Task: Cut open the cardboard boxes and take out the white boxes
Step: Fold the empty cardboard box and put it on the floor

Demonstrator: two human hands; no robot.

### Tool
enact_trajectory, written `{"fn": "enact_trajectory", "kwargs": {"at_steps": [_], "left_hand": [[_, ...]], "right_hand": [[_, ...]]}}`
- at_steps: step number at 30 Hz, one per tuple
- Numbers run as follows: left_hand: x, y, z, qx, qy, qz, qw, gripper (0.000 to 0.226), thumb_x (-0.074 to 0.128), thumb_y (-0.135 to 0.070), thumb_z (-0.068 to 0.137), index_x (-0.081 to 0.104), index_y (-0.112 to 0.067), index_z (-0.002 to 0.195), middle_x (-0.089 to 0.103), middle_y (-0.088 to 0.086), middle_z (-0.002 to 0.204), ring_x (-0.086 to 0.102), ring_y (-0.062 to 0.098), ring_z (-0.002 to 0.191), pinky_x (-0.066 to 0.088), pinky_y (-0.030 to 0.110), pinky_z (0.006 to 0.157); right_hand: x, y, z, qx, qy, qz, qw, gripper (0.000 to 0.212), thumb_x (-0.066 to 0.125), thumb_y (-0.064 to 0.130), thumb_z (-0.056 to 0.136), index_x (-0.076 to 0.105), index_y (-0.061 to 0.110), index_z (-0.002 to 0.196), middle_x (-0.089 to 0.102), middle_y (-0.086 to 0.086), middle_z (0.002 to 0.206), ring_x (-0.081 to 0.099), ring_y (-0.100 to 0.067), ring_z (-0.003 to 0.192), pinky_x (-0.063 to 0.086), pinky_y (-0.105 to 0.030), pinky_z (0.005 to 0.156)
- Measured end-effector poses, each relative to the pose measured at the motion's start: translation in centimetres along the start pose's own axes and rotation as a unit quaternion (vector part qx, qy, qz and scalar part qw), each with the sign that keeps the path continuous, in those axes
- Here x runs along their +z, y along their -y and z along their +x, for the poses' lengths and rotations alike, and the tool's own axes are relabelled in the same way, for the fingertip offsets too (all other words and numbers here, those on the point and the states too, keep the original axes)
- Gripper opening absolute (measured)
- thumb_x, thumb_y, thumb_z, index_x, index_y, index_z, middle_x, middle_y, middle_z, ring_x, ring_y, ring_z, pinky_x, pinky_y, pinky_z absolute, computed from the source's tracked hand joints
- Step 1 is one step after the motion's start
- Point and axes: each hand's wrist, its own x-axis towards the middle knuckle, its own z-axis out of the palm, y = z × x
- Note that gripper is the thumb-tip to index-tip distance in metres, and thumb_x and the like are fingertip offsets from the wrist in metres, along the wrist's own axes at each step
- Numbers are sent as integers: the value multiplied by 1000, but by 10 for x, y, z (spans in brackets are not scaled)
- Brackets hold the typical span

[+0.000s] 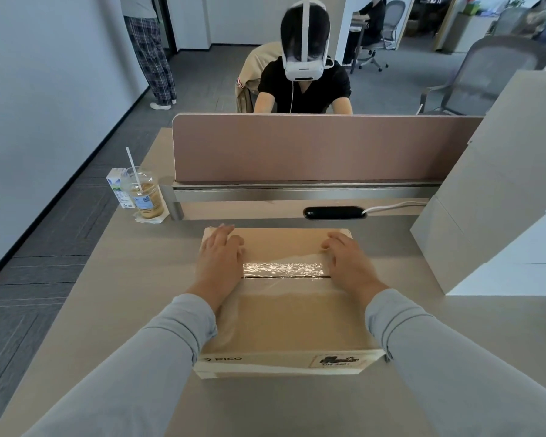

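**Operator:** Where is the box, and how does it lie?

**Instructor:** The box (284, 326) sits flat on the tabletop (133, 298), directly in front of the person, top up. Its printed face points toward the person. The seam (284, 277) between the two top flaps runs left to right. Through the wide lens the top looks close to square, so the long axis cannot be fixed with confidence.

**Operator:** Has it been cut?

**Instructor:** A dark slit shows along the seam under the tape (282, 269), so the middle appears cut. The seam ends lie under the hands and cannot be checked.

**Operator:** State of the hands?

**Instructor:** The left hand (219, 260) and right hand (347, 261) rest palm-down across the seam, one at each end, fingers reaching onto the far flap. Each grip is wide and holds nothing. No blade is in view.

**Operator:** How should the step be done?

**Instructor:**
1. Confirm the tape is parted at both ends, including where it wraps down the sides.
2. Set the fingertips into the slit, both hands level.
3. Lift the far flap away evenly; an uneven pull may tear the card or drag the box.
4. Fold the near flap toward the body.
5. Lift out the contents straight up. The white boxes (501, 216) stacked far right suggest where they go.
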Motion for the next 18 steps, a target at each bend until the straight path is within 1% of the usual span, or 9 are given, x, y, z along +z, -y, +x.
{"fn": "enact_trajectory", "kwargs": {"at_steps": [2, 4, 5, 7, 9, 11, 12, 14, 18], "left_hand": [[3, -3, 2, 37, 23, 6, 999, 31, 37, -20, 98, 53, -13, 124, 31, 4, 150, 18, 20, 143, 12, 31, 115], [7, -2, 2, 49, 62, 21, 997, 37, 31, -26, 100, 44, -14, 133, 24, 3, 154, 12, 18, 144, 9, 33, 117], [8, 0, 1, 40, 86, 29, 995, 42, 28, -29, 101, 36, -14, 139, 18, 2, 156, 8, 18, 145, 7, 35, 118], [10, 2, 2, 18, 125, 52, 991, 52, 23, -36, 101, 19, -14, 148, 8, 1, 158, 2, 17, 146, 3, 36, 118], [14, 2, 2, 19, 138, 75, 987, 57, 19, -41, 100, 10, -14, 150, 1, 1, 158, -2, 17, 146, 1, 37, 118], [18, 2, 1, 21, 134, 89, 987, 64, 9, -50, 97, 7, -15, 150, -3, 0, 158, -3, 17, 146, 1, 38, 117], [20, 3, 1, 22, 129, 94, 987, 72, 0, -55, 90, 6, -16, 150, -5, -1, 158, -4, 17, 146, 1, 38, 117], [24, 7, 0, 28, 124, 105, 986, 87, -15, -57, 75, 3, -17, 150, -8, -1, 158, -6, 17, 145, 1, 39, 117], [33, 10, -4, 41, 124, 106, 986, 86, -16, -55, 73, -5, -17, 150, -14, -1, 157, -14, 17, 144, -3, 39, 116]], "right_hand": [[3, 2, 6, -2, 17, 1, 1000, 37, 40, 4, 93, 53, 15, 125, 32, 2, 150, 30, -15, 137, 30, -29, 108], [7, 5, 10, 5, 31, -2, 1000, 39, 37, 11, 96, 44, 12, 135, 27, -3, 153, 25, -17, 141, 22, -30, 114], [10, 7, 11, 4, 47, -25, 999, 44, 35, 19, 98, 36, 10, 141, 20, -5, 156, 19, -18, 144, 16, -31, 116], [15, 10, 11, 7, 85, -86, 993, 56, 28, 34, 100, 15, 11, 149, 1, -5, 159, 2, -20, 147, 4, -36, 119], [19, 11, 9, 13, 101, -124, 987, 60, 21, 40, 100, 1, 15, 151, -10, -4, 159, -9, -20, 147, -2, -38, 118], [21, 11, 8, 13, 106, -143, 984, 61, 17, 42, 100, -4, 16, 151, -15, -4, 158, -13, -21, 146, -4, -39, 118], [23, 10, 8, 14, 107, -149, 983, 61, 16, 42, 100, -6, 16, 150, -17, -4, 158, -14, -21, 146, -5, -38, 118], [26, 9, 7, 15, 105, -155, 982, 62, 16, 43, 100, -8, 16, 150, -19, -4, 157, -16, -21, 145, -6, -37, 118], [34, 6, 5, 16, 99, -142, 985, 63, 17, 43, 100, -11, 18, 150, -22, -3, 156, -19, -20, 145, -9, -38, 117]]}}
